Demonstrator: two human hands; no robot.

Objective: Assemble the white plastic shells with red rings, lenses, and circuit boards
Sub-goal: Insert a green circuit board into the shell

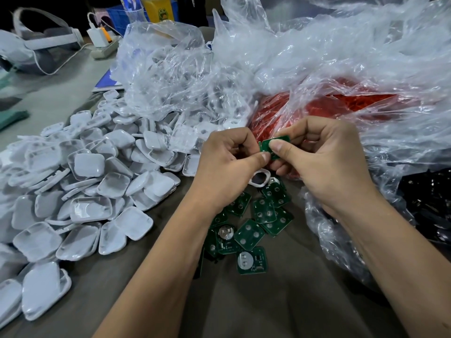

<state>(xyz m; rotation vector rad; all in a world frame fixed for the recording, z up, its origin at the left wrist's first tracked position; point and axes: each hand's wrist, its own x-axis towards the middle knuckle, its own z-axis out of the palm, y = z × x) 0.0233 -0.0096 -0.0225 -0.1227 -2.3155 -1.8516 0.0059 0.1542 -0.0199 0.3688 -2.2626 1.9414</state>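
Note:
Both hands meet over the table's middle and pinch one small green circuit board (272,144). My left hand (229,164) holds its lower left edge with the thumb, fingers curled. My right hand (324,157) presses its thumb on the board's face. Just below the hands lies a white shell (260,178) with a dark round opening. Several loose green circuit boards (249,230) are scattered on the table under my wrists. A big heap of white plastic shells (80,191) covers the left side. Red rings (271,111) fill a clear bag behind the hands.
Crumpled clear plastic bags (305,52) pile across the back and right. Black parts (429,196) sit in a bag at the right edge. A white headset (41,42), a charger and a power strip (105,48) lie at the back left.

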